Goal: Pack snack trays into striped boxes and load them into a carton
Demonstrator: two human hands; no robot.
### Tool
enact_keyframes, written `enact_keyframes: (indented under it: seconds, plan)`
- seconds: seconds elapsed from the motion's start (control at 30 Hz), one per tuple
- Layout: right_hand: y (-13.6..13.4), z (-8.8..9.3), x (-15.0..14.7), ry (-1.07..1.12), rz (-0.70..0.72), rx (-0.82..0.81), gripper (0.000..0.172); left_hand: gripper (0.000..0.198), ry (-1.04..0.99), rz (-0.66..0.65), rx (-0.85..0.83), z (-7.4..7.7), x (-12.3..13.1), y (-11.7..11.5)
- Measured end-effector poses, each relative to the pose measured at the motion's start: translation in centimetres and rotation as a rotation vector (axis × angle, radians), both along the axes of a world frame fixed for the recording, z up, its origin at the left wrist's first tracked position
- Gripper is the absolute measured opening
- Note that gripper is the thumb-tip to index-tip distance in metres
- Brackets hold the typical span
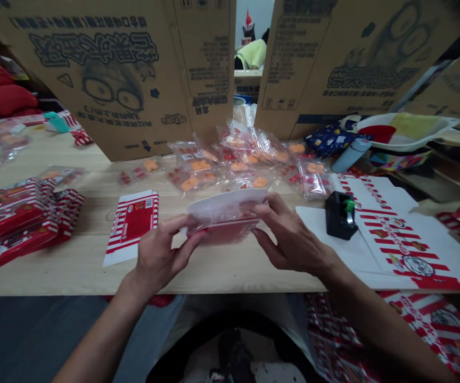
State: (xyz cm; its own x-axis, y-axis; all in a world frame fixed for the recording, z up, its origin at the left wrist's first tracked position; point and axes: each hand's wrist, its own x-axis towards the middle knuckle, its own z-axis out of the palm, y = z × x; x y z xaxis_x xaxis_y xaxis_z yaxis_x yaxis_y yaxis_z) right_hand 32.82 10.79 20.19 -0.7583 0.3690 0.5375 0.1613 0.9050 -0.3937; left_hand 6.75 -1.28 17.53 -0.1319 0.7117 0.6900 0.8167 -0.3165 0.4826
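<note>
We find the left hand [156, 252] and right hand [289, 239] gripping opposite ends of a white-and-red package [226, 208], apparently for steadiness, left of the black tape dispenser [337, 221].

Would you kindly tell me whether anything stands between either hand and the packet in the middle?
Nothing visible does: the left hand and right hand are directly on the packet, one at each end. The tape dispenser stands off to the right, outside that space.

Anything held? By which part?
A red-and-white pack, blurred: left hand at its left end, right hand at its right end.
</note>
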Motion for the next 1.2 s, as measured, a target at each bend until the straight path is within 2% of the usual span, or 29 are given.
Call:
enact_keyframes:
  seconds: [0.1,0.17,0.23,0.3,0.4,0.47,0.57,0.67,0.77,0.83,0.9,1.0,1.07,1.13,1.2]
  plan:
    - [0.4,-0.3,-0.7,-0.04,-0.043,0.154,0.029,0.028,0.13,-0.051,-0.062,-0.3,-0.4,0.5]
    - [0.8,-1.2,-1.1,-0.099,-0.034,0.208,0.024,0.027,0.219,-0.099,-0.11,-0.9,-0.6,0.6]
    - [1.1,-1.7,-1.4,-0.147,-0.02,0.232,0.021,0.024,0.3,-0.094,-0.159,-1.2,-0.7,0.5]
    - [1.1,-1.7,-1.8,-0.181,-0.019,0.248,0.02,0.019,0.38,-0.056,-0.223,-0.8,-0.9,0.2]
    - [1.1,-1.3,-2.5,-0.219,-0.006,0.269,0.02,0.018,0.481,-0.025,-0.287,0.4,-1.2,0.1]
    - [1.2,-1.9,-3.1,-0.157,0.001,0.227,0.02,0.02,0.492,-0.039,-0.297,1.1,-1.5,0.3]
    - [1.3,-4.8,-4.0,0.11,-0.018,0.145,0.035,0.015,0.395,-0.088,-0.22,0.6,-1.7,0.8]
    - [0.9,-8.4,-5.3,0.414,-0.14,0.106,0.054,0.019,0.223,-0.077,-0.019,-1.6,-1.1,1.8]
    - [0.5,-10.3,-6.3,0.549,-0.226,0.096,0.053,0.034,-0.129,0.022,0.237,-4.0,0.3,3.0]
    - [0.6,-10.2,-6.5,0.521,-0.183,0.128,0.051,0.042,-0.39,0.074,0.355,-5.1,1.2,3.7]
    - [1.0,-9.3,-6.3,0.441,-0.119,0.166,0.047,0.034,-0.52,0.129,0.368,-5.8,1.6,4.2]
    - [2.1,-7.5,-5.7,0.317,-0.051,0.2,0.035,0.012,-0.447,0.158,0.326,-6.4,0.9,4.1]
    - [2.6,-6.4,-5.4,0.269,-0.006,0.164,0.024,0.01,-0.326,0.085,0.314,-6.5,0.2,3.7]
    - [2.8,-5.5,-5.2,0.259,0.04,0.055,0.015,0.016,-0.253,0.002,0.268,-6.4,-0.3,3.2]
    - [2.7,-5.0,-5.1,0.286,0.055,-0.112,0.015,0.015,-0.327,-0.031,0.212,-6.0,-0.3,2.9]
